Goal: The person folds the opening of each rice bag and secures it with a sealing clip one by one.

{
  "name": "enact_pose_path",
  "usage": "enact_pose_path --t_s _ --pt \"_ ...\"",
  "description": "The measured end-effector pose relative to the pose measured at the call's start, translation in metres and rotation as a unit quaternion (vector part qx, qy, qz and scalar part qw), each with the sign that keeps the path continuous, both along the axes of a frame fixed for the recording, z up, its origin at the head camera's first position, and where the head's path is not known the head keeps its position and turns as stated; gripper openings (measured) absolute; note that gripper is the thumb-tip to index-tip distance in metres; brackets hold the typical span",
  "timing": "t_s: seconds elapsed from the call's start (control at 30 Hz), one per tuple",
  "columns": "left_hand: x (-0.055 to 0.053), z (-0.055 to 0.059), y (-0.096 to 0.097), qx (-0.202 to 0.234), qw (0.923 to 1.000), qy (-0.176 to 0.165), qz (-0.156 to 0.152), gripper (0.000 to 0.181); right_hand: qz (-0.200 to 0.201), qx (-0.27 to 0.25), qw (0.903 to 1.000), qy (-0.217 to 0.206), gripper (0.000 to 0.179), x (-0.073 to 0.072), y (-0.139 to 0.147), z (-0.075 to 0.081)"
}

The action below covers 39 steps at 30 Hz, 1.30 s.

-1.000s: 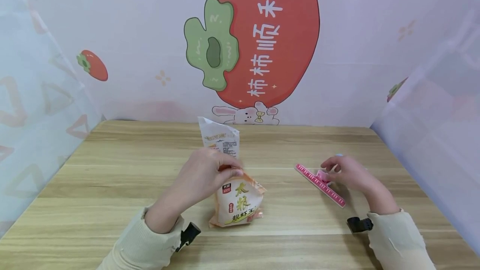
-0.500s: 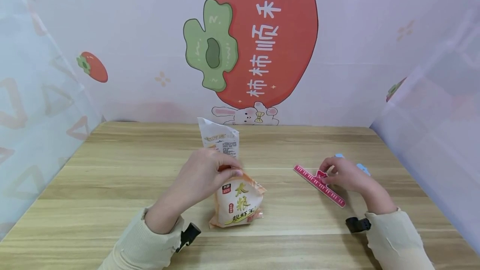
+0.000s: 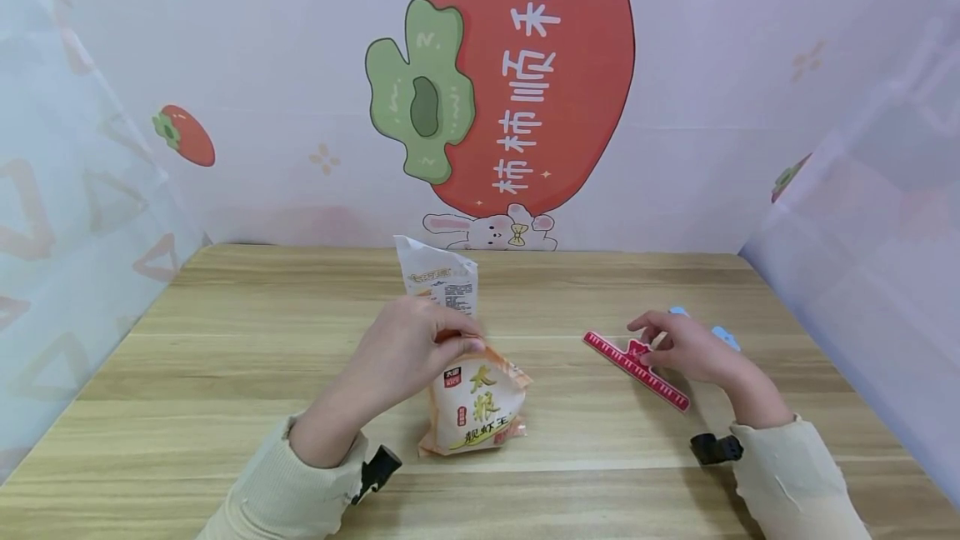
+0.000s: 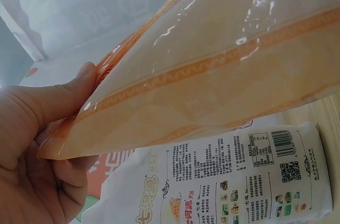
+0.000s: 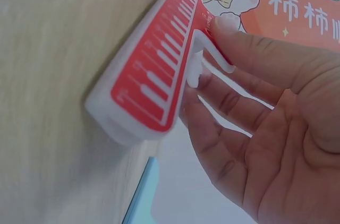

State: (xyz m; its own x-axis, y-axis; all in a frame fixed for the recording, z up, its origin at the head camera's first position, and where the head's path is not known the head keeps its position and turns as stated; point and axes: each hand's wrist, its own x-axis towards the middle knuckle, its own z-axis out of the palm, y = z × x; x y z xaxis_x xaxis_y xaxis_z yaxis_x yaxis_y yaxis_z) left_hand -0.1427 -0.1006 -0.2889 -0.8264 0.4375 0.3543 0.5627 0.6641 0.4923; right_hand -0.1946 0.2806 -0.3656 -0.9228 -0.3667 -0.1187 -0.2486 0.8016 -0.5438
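In the head view my left hand pinches the top edge of a small rice bag, white with orange borders, which stands on the table. The left wrist view shows the thumb and fingers gripping the upper corner of that rice bag. Over to the right, my right hand holds a long red bag clip with a piano-key print. Its thumb and fingers pinch the clip's handle in the right wrist view, where the red bag clip is tilted, and its lower edge seems near the tabletop.
A white printed bag stands just behind the rice bag. Light-blue pieces, perhaps another clip, show beyond my right hand. All lie on a wooden table backed by a printed cloth wall.
The red clip, in my right hand, has shifted slightly left and its face has tilted. More of the light-blue pieces shows behind that hand. My left hand and the rice bag stay put.
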Motion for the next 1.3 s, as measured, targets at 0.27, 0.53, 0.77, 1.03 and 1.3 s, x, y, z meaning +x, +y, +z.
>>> enact_pose_path --t_s 0.27,0.53,0.77,1.03,1.3 --pt "0.001 0.001 0.001 0.002 1.0000 0.002 -0.001 0.005 0.003 0.025 0.9997 0.001 0.035 0.002 -0.002 0.005" --pt "0.001 0.000 0.001 0.005 1.0000 -0.006 -0.001 0.005 0.011 0.029 0.9995 0.007 0.023 0.004 -0.008 0.009" --pt "0.001 0.001 0.001 0.009 0.9999 -0.011 0.001 0.006 0.013 0.007 0.9997 0.021 0.026 0.006 -0.011 0.012" --pt "0.001 0.001 0.001 0.008 0.9999 -0.014 0.005 0.006 0.010 -0.007 0.9982 0.059 0.026 0.010 -0.021 0.021" --pt "0.000 0.000 0.000 0.006 0.9999 -0.009 0.003 0.005 -0.005 -0.049 0.9950 0.087 0.028 0.021 -0.040 0.029"
